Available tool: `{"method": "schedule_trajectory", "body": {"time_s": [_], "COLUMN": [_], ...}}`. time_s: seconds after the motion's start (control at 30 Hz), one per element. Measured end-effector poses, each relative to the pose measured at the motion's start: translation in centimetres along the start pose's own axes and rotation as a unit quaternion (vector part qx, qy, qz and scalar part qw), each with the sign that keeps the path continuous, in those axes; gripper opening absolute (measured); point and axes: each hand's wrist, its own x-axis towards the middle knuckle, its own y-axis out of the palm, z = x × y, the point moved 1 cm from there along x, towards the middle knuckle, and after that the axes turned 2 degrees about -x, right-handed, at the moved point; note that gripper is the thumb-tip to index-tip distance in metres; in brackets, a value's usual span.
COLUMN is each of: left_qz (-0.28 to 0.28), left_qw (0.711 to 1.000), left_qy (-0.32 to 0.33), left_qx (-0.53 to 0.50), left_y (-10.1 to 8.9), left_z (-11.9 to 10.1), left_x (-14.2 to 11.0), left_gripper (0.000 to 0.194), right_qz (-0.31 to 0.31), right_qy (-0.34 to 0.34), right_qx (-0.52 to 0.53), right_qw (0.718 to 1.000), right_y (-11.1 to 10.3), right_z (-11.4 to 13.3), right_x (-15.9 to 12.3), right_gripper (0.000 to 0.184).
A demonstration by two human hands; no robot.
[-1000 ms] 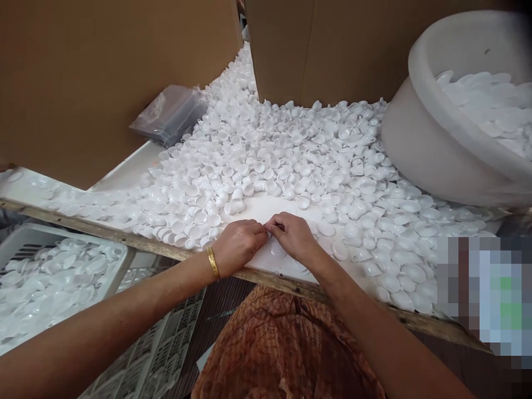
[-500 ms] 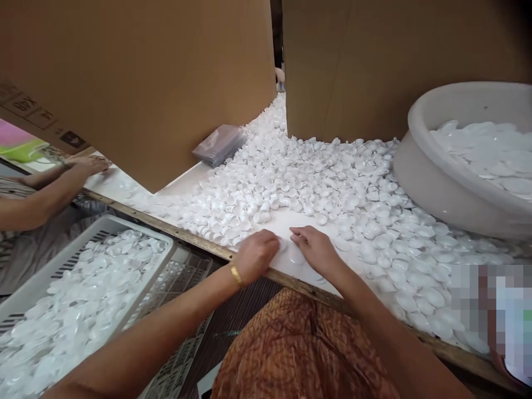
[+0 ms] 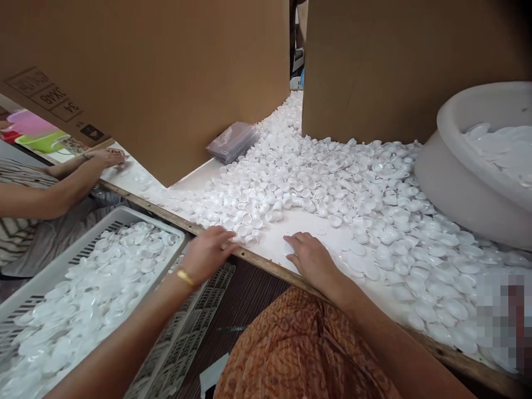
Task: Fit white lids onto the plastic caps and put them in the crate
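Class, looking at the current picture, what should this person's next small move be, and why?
Probably the left hand should reach slightly inward and pinch one small white cup from the heap's near edge. That hand looks open, no piece shows in it, and cups lie just past it. The right hand, also apparently open, is beside a bare patch of tabletop.

Light is soft, the upper-right corner dark.
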Motion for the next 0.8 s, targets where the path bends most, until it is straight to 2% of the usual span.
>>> {"method": "schedule_trajectory", "body": {"time_s": [0.07, 0.1, 0.2, 0.3, 0.37, 0.47, 0.57, 0.67, 0.73, 0.8], "left_qz": [0.016, 0.022, 0.052, 0.107, 0.119, 0.075, 0.019, 0.030, 0.033, 0.008], "left_qw": [0.997, 0.995, 0.996, 0.993, 0.991, 0.995, 0.996, 0.989, 0.986, 0.989], "left_qy": [0.066, 0.077, 0.064, 0.039, 0.029, 0.022, 0.072, 0.145, 0.159, 0.144], "left_qx": [0.041, 0.063, 0.044, -0.038, -0.053, -0.055, -0.057, -0.005, 0.028, 0.020], "left_y": [1.4, 1.9, 2.7, 3.1, 3.3, 3.2, 3.0, 3.3, 3.4, 3.3], "left_z": [-3.3, -4.4, -6.0, -7.3, -8.2, -9.1, -9.4, -9.3, -9.0, -8.9], "left_x": [2.9, 4.0, 6.4, 7.6, 7.8, 7.2, 6.0, 5.3, 5.2, 5.2], "left_gripper": [0.020, 0.019, 0.022, 0.016, 0.013, 0.016, 0.016, 0.012, 0.011, 0.013], "right_qz": [-0.009, -0.016, -0.056, -0.092, -0.088, -0.061, -0.082, -0.091, -0.079, -0.073], "right_qy": [0.006, 0.009, 0.045, 0.130, 0.196, 0.247, 0.217, 0.183, 0.175, 0.170], "right_qx": [0.000, 0.003, 0.037, 0.129, 0.193, 0.232, 0.190, 0.152, 0.158, 0.175], "right_qw": [1.000, 1.000, 0.997, 0.979, 0.957, 0.939, 0.954, 0.967, 0.969, 0.967], "right_y": [0.1, 0.1, 0.0, -0.2, -0.4, -0.5, -0.4, -0.1, 0.1, 0.2], "right_z": [0.0, -0.1, -0.9, -1.9, -2.4, -3.0, -3.1, -2.9, -2.7, -2.6], "right_x": [0.0, -0.1, -0.6, -0.4, 0.0, 0.5, 0.6, 0.3, 0.0, -0.4], "right_gripper": [0.024, 0.022, 0.022, 0.023, 0.022, 0.019, 0.016, 0.015, 0.015, 0.014]}}
